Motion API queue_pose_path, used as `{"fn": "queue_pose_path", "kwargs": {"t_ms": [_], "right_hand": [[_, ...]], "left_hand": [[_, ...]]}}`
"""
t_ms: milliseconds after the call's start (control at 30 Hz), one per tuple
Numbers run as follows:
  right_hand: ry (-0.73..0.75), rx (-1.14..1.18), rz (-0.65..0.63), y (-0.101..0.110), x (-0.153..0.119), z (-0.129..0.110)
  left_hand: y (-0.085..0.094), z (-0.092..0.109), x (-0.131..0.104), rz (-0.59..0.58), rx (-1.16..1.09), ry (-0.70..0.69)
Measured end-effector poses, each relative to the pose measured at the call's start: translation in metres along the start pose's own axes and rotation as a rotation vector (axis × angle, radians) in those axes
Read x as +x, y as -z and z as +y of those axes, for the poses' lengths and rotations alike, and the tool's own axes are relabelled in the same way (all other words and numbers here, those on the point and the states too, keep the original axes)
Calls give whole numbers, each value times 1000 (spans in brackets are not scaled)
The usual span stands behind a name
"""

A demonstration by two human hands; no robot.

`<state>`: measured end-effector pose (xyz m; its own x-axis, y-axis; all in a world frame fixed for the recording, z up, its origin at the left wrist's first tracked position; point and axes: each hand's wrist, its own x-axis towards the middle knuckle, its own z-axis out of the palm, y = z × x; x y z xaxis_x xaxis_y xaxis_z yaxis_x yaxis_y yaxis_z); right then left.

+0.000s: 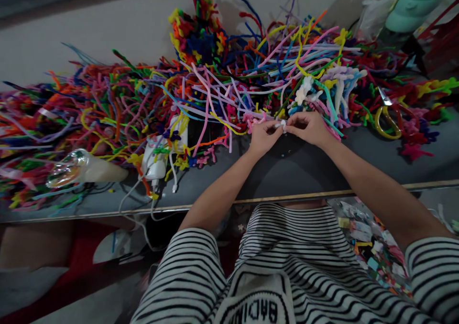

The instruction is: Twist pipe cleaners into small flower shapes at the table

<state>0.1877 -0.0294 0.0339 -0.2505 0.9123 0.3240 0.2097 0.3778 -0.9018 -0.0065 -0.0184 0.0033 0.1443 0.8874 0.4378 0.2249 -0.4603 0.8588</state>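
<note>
Between my fingertips is a small white piece of pipe cleaner (282, 125), bent into a little shape I cannot make out fully. My left hand (264, 136) pinches it from the left, while my right hand (307, 127) grips its other side with thumb and finger. Both hands are above the grey table (287, 176), close to its front middle. Just behind them lies a big heap of colourful pipe cleaners (222, 90). White flower-like pieces (304, 91) lie beyond my right hand, and pink ones (256, 118) are beside my left.
Yellow-handled scissors (387, 123) lie to the right. A white power strip (156, 159) with cables and a glue-coloured bottle-like object (103, 167) lie to the left. A pale green container (410, 8) stands at the back right. Colourful scraps (376, 243) cover the floor below.
</note>
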Motion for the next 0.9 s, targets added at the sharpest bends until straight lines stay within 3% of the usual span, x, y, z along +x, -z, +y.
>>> {"fn": "queue_pose_path", "kwargs": {"t_ms": [267, 467, 633, 900], "right_hand": [[1, 42, -13, -3, 0, -2], [-51, 73, 131, -5, 5, 10], [-104, 115, 131, -7, 6, 11], [-142, 174, 78, -7, 6, 2]], "left_hand": [[-6, -1, 1, -11, -128, 62], [-9, -9, 3, 2, -210, 110], [-9, -10, 3, 11, -114, 41], [-8, -13, 6, 26, -40, 53]]}}
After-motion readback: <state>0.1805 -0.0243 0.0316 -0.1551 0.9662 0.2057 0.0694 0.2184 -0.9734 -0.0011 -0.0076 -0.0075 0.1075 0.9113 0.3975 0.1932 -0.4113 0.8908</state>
